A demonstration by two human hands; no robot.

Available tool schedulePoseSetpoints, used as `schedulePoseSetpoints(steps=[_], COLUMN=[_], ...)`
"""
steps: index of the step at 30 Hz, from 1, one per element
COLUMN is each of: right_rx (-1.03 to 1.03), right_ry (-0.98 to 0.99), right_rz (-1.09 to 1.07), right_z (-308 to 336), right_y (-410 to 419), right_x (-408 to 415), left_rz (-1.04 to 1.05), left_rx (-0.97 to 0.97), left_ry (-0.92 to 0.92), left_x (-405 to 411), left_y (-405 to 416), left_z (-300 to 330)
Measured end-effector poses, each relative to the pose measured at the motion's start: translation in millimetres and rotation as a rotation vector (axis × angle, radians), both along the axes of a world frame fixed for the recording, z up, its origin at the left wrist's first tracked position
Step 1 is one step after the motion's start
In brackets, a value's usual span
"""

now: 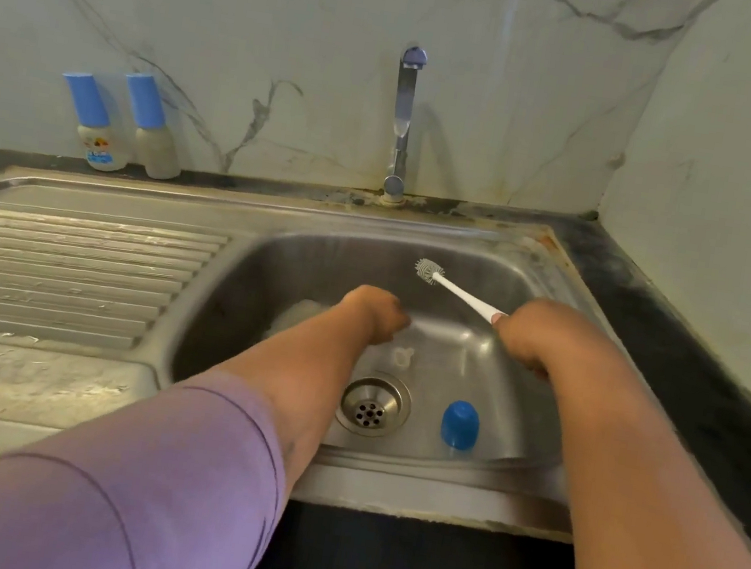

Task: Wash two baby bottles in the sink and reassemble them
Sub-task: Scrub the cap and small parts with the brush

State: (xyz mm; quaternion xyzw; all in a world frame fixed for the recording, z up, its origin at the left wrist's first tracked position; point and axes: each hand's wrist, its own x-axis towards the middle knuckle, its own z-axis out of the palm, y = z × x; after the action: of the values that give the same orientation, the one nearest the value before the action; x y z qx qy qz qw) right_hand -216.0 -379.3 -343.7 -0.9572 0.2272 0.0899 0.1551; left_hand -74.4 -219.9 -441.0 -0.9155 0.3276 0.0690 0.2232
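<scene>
Brush (pixel 455 289) is gripped in right hand (pixel 531 335); left hand (pixel 374 311), curled, blurred, is in the sink (pixel 533 277), its hold unclear; blue cap (pixel 460 424) lies nearer.

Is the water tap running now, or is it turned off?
Off, as far as the view shows. No stream falls from the tap spout, and the sink floor below it shows no splash.

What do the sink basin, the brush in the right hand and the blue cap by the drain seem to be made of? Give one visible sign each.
Sink basin: brushed stainless steel, judging by its grey sheen and soft reflections.
Brush: apparently white plastic handle; the grey head looks like silicone, though that is uncertain.
Blue cap: probably plastic, with uniform colour and a smooth moulded shape.
</scene>
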Motion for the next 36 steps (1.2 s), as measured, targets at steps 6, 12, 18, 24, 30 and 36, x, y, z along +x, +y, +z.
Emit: schedulePoseSetpoints(steps=[6, 12, 18, 24, 30, 36], right_rx=[0.039, 0.042, 0.078, 0.677, 1.001, 0.855], right_ry=[-0.037, -0.069, -0.065, -0.191, -0.301, -0.487], right_rz=[-0.009, 0.006, 0.015, -0.093, 0.003, 0.107], right_z=[0.1, -0.8, 4.9, 7.4, 4.6, -0.3], right_y=[-5.4, -1.1, 6.8, 13.8, 44.5, 60.6], right_x=[0.9, 1.1, -6.4, -21.2, -28.3, -32.6], left_rz=[-0.067, 0.1, 0.407, 0.799, 0.758, 0.561], left_rx=[0.15, -0.124, -0.77, -1.925, -2.352, -2.593], left_ry=[0.109, 0.172, 0.14, 0.344, 0.473, 0.417], left_x=[-15.9, -16.8, -25.9, -65.2, -101.6, -88.7], left_y=[-35.3, -22.7, 10.6, 36.5, 45.9, 55.8], left_z=[-28.1, -17.1, 31.2, 59.5, 78.1, 85.1])
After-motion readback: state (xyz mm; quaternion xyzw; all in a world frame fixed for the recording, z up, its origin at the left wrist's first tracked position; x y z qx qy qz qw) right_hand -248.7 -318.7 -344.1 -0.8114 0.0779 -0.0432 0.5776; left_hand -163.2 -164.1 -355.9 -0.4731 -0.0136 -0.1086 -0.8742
